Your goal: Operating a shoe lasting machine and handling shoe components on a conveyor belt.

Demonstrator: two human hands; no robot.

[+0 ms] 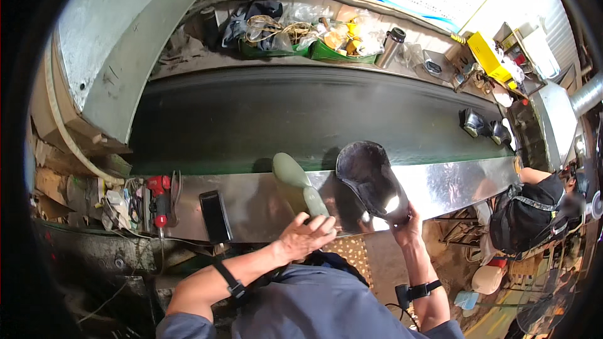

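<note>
My left hand (306,236) is closed at the lower, heel end of a pale green shoe last (290,172). The last tilts up and away from me over the steel ledge, its rounded toe toward the belt. Just to the right, a black shoe upper (366,172) is held up with its hollow inside showing. My right hand (408,225) grips its near right edge, thumb against the side; part of the fingers is hidden behind it. The two pieces are apart, side by side in front of my chest.
A dark conveyor belt (301,119) runs beyond the steel ledge (440,187). On the ledge's left lie a phone (216,216) and a red air tool (159,201). Black shoes (475,123) sit on the belt's right. Green bins (339,56) stand behind. Another person (531,213) sits at right.
</note>
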